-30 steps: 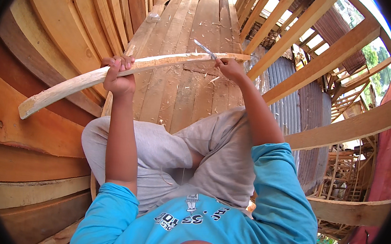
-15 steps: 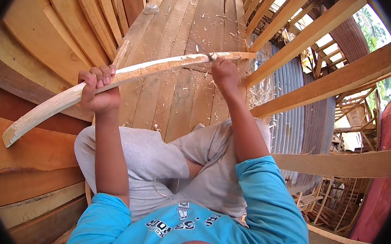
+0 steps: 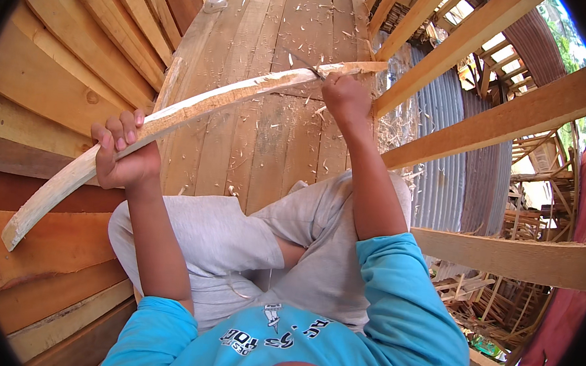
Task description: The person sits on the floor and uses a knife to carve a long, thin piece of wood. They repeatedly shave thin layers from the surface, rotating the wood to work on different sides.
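A long, curved piece of pale wood [image 3: 224,99] slants across in front of me, its thick cut end low on the left and its thin tip at the right posts. My left hand [image 3: 131,160] is wrapped round it toward the thick end. In my right hand [image 3: 349,105], closed near the thin end, is a knife [image 3: 306,64]. Its narrow dark blade crosses the wood and points up and left over the far edge. My fist hides the handle. The wood's upper face looks freshly cut and uneven.
I sit cross-legged on a plank floor [image 3: 241,138] strewn with shavings. Stacked boards [image 3: 46,88] line the left. At the right are slanting wooden rails [image 3: 497,130], with corrugated metal sheets [image 3: 438,126] beyond. A small clear plastic object [image 3: 215,3] lies far left.
The thick end of the wood and my left hand have shifted down and left. The knife's blade now tilts more steeply across the wood. My right hand stays near the thin end.
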